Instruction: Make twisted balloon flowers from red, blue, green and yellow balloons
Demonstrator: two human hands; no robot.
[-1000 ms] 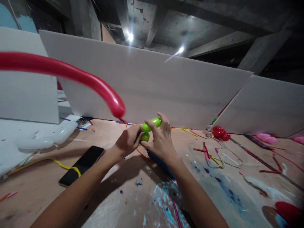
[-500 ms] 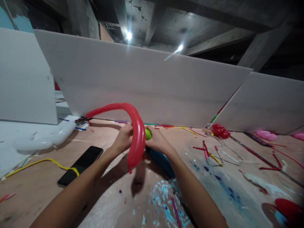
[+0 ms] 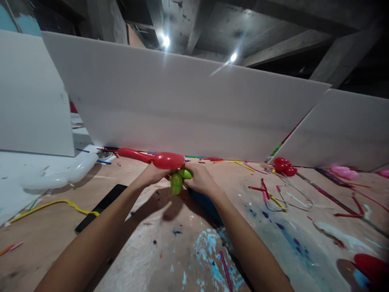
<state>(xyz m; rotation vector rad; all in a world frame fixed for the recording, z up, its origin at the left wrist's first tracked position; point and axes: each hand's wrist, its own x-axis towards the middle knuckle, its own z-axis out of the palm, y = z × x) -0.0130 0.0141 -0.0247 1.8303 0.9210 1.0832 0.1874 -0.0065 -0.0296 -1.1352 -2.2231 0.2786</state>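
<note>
Out in front of me my left hand [image 3: 154,173] is closed on a long red balloon [image 3: 168,160], whose thinner end stretches off to the left. My right hand [image 3: 199,178] is closed on small green balloon segments [image 3: 176,183], which bunch between both hands beneath the red one. Fingertips of both hands are partly hidden behind the balloons. Below my right wrist a dark blue balloon [image 3: 206,205] shows, partly covered by the forearm.
Tall white boards [image 3: 188,105] stand along the back. A black phone [image 3: 100,209] with a yellow uninflated balloon [image 3: 63,202] across it lies left, near a white balloon [image 3: 82,168]. Red balloons [image 3: 284,167], pink balloons [image 3: 345,172] and loose strips are at right.
The red balloon has swung from an arch hanging down in front of my hands to lying sideways, pointing left. The green segments below it have come into view.
</note>
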